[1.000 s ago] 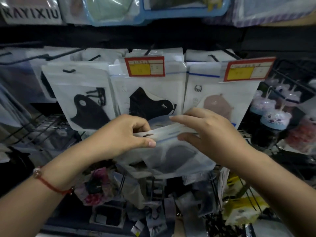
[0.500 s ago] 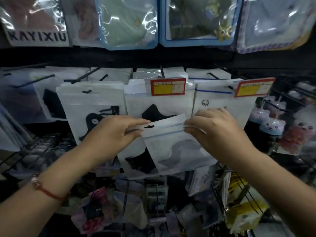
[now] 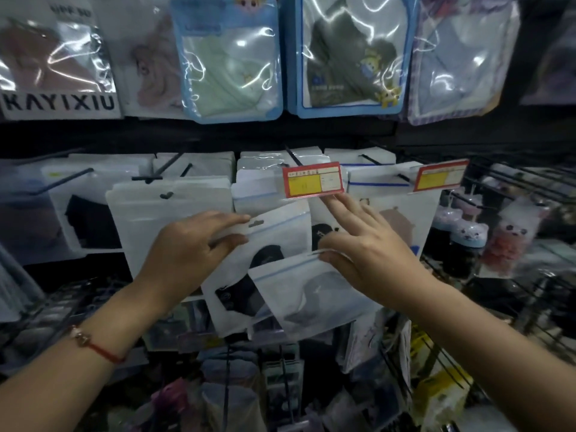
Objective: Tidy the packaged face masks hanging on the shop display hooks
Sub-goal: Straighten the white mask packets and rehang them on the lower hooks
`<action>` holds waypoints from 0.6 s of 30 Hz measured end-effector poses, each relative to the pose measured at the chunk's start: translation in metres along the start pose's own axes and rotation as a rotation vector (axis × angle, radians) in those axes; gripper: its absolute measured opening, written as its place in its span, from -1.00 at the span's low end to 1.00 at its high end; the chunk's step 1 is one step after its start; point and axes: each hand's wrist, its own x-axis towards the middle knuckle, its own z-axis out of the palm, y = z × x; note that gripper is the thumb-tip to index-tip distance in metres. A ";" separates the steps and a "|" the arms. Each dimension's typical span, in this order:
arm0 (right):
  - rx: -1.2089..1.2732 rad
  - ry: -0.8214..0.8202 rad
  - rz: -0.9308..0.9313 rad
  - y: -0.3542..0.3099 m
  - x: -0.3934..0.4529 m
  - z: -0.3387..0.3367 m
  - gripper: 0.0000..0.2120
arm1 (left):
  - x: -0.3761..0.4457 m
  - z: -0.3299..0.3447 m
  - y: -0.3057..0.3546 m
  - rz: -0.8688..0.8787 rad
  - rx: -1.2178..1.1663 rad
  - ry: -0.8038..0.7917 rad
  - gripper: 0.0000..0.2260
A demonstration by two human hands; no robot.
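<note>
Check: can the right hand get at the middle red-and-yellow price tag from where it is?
Probably yes: the right hand pinches a mask packet, but its straight fingers lie just below the price tag with nothing between.

Bare forearms; red cord bracelet point(image 3: 93, 346) with bead, left wrist

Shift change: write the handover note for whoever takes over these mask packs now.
Left hand: pinches the top edge of one mask pack, beside its hang hole.
Right hand: grips a second pack by the top, index finger stretched toward the price tag.
Done: both packs are held up before the middle hook's stack.
Left: hang both packs, straighten the row.
</note>
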 end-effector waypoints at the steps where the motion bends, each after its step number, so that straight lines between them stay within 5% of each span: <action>1: -0.016 0.007 -0.007 -0.002 0.001 -0.002 -0.85 | 0.002 0.001 0.000 0.033 0.004 0.005 -0.67; 18: -0.139 0.010 -0.043 -0.007 0.020 -0.020 -0.87 | 0.028 0.014 0.002 0.248 -0.054 0.077 -0.73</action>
